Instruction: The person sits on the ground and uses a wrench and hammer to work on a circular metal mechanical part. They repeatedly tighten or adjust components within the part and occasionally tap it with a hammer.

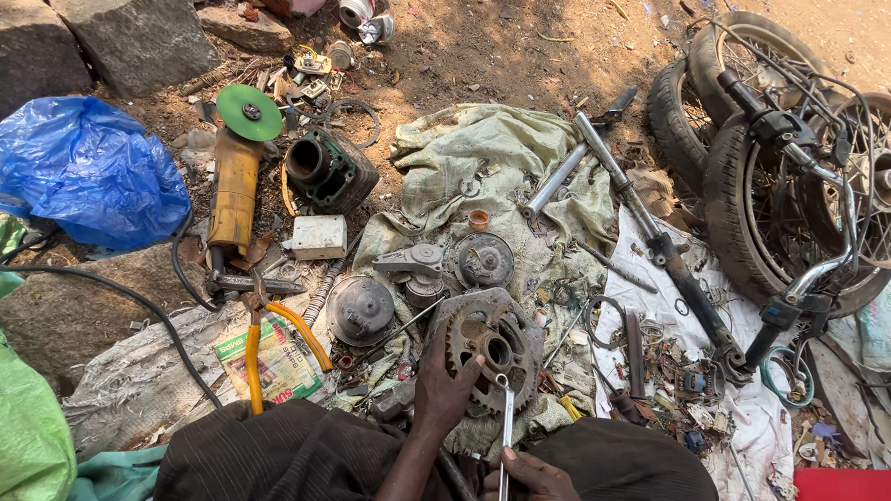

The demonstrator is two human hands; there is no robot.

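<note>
Sprocket hub point(493, 351) lies flat on the dirty cloth point(489, 162), directly ahead of the person's knees. Left hand point(444, 386) grips its near-left toothed rim, fingers curled closed over it. Right hand point(535, 485) sits nearer the body, closed around a spanner point(506, 439). Spanner's long axis runs straight away from the body, head touching the hub's near edge. Left hand is the closer one.

Yellow angle grinder point(236, 176), blue bag point(86, 170), perhaps three wheels point(768, 209) nearby.
</note>
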